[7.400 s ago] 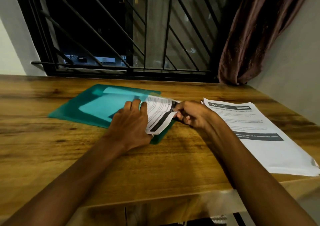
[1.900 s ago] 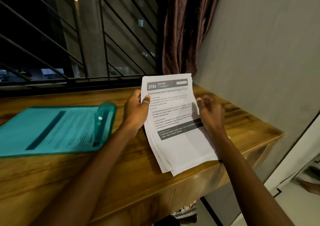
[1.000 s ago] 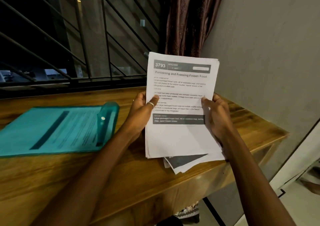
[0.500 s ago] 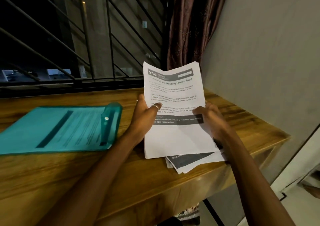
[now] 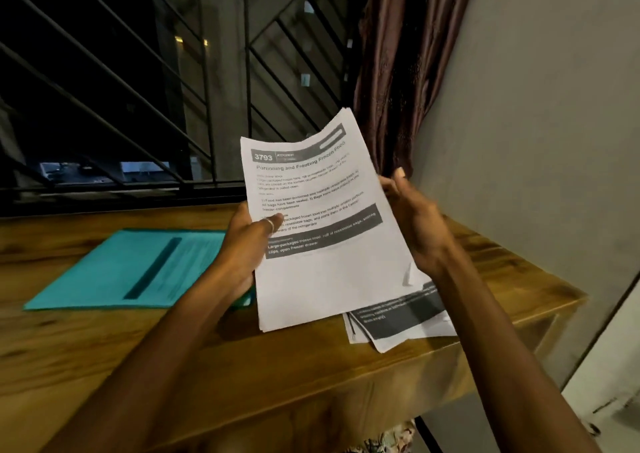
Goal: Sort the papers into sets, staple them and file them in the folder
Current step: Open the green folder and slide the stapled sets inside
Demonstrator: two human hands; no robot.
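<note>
Nearby, teal folder on desk; held papers overlapping loose sheets, curtain behind.

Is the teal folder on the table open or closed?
Closed, it seems: the teal folder lies flat, and the printed sheet inside shows tinted through its cover.

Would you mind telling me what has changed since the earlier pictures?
Both hands left the teal folder and went to the paper stack; the left hand now grips a top set lifted off it, right hand at its edge. The folder stays on the table, papers filed inside.
</note>
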